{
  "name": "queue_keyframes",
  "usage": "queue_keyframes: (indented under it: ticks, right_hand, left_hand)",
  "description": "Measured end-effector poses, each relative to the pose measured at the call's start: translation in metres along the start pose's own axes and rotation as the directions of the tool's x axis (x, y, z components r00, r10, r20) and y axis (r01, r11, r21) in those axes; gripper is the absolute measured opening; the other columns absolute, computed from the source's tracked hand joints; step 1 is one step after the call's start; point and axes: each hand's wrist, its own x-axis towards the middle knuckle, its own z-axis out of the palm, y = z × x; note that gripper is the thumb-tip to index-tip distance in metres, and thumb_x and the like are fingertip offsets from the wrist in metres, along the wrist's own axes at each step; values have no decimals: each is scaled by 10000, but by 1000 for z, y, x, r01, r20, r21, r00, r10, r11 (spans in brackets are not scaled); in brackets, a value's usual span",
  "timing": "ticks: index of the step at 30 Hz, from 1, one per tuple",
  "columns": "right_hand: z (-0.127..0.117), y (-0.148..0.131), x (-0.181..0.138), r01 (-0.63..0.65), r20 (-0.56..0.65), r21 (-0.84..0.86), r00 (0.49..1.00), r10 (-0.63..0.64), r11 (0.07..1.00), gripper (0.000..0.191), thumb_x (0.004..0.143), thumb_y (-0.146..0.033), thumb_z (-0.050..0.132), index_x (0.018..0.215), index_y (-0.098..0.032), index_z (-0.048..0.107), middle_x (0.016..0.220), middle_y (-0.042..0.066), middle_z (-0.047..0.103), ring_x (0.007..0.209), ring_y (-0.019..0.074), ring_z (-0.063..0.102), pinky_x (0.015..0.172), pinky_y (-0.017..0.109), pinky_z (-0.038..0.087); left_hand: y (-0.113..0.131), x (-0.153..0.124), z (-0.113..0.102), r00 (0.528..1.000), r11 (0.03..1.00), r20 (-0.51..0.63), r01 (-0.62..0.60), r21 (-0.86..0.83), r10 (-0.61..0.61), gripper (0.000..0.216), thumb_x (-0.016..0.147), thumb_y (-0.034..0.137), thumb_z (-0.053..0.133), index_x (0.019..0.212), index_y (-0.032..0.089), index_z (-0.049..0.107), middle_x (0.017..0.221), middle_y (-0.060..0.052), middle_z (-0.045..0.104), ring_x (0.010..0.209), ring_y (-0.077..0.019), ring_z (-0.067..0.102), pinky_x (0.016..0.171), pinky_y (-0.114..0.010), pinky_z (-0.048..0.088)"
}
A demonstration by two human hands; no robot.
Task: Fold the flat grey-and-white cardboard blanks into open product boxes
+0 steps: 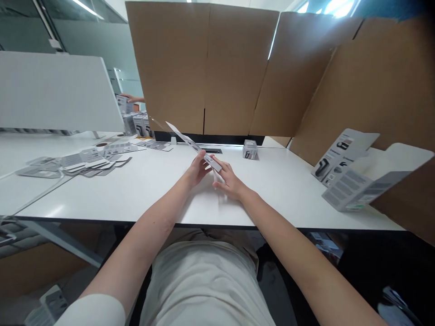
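Observation:
A white printed carton (212,162), thin and seen almost edge-on, slants above the table in front of me. My left hand (197,169) grips its lower part from the left, fingers bent round it. My right hand (230,180) is on its right-hand lower end, with the fingers against the card and the thumb pointing left beneath. A pale flap hangs down between the two hands. The far side of the carton is hidden.
Loose flat cartons (84,160) lie piled on the left of the white table (152,199). A small closed box (249,149) stands at the back. Two opened cartons (356,176) stand right, beside tall cardboard walls (238,68). Another person's hand (133,98) touches stacked boxes behind.

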Motion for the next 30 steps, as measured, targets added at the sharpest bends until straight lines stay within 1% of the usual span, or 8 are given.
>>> queue_keyframes:
  ticks: [5, 8, 11, 13, 14, 18, 25, 30]
  right_hand:
    - [5, 5, 0, -103, -40, -22, 994, 102, 994, 1087, 998, -951, 726, 1895, -417, 422, 1989, 73, 295, 1750, 472, 342, 1425, 741, 388]
    - [6, 9, 1, -167, -104, 11, 980, 167, 986, 1034, 953, -990, 744, 1777, -377, 618, 1905, 120, 422, 1701, 459, 396, 1407, 728, 405]
    - [2, 12, 2, -222, -204, 92, 950, 237, 971, 785, 964, -1037, 658, 1143, -317, 914, 1574, 130, 715, 1534, 414, 561, 1336, 647, 485]
    - [-2, 14, 2, -285, -293, 162, 900, 322, 945, 838, 962, -1080, 580, 773, -287, 775, 1249, 133, 803, 1344, 379, 659, 1215, 575, 562]
    - [-3, 15, 3, -324, -333, 204, 864, 377, 924, 858, 944, -1100, 566, 716, -284, 704, 1117, 123, 801, 1241, 359, 687, 1145, 541, 589]
    - [-3, 16, 5, -402, -351, 423, 754, 556, 812, 840, 833, -1108, 682, 875, -271, 748, 972, 66, 807, 1005, 292, 720, 984, 443, 615]
    - [3, 9, 9, -361, -165, 695, 761, 627, 622, 837, 649, -919, 996, 1081, -213, 873, 1106, 103, 894, 1006, 318, 804, 875, 422, 646]
    - [-1, 8, 7, -396, -99, 706, 766, 635, 587, 791, 647, -841, 1045, 1085, -203, 882, 1086, 107, 905, 945, 301, 816, 828, 402, 653]
  left_hand:
    - [0, 2, 6, 992, 999, -121, -32, 22, 35, 571, 831, 621, 1054, 1097, 213, 756, 1126, -121, 842, 1159, -326, 805, 952, -391, 662]
    - [1, 4, 9, 971, 998, -231, -60, 16, 63, 490, 880, 499, 1050, 1174, 204, 792, 1186, -125, 873, 1189, -328, 829, 989, -391, 682]
    - [1, 6, 10, 931, 995, -352, -97, 14, 96, 462, 859, 392, 1081, 1187, 210, 812, 1243, -121, 892, 1253, -345, 837, 1036, -414, 699]
    - [0, 7, 10, 918, 995, -382, -101, 22, 102, 486, 824, 367, 1108, 1184, 203, 826, 1260, -131, 896, 1243, -362, 846, 1030, -442, 714]
    - [0, 7, 9, 920, 995, -378, -95, 33, 101, 503, 808, 368, 1118, 1188, 198, 834, 1267, -139, 897, 1230, -368, 850, 1021, -454, 720]
    - [-5, 6, 8, 942, 994, -326, -45, 100, 75, 556, 736, 376, 1156, 1168, 186, 863, 1264, -164, 900, 1178, -380, 858, 985, -483, 730]
    - [-11, -3, 11, 990, 965, -115, 103, 241, -77, 504, 678, 347, 1178, 1067, 167, 914, 1247, -206, 899, 1155, -410, 852, 1015, -526, 704]
    - [-8, -3, 15, 983, 983, -180, 65, 170, -34, 512, 708, 382, 1166, 1102, 176, 912, 1308, -191, 895, 1231, -415, 847, 1078, -532, 700]
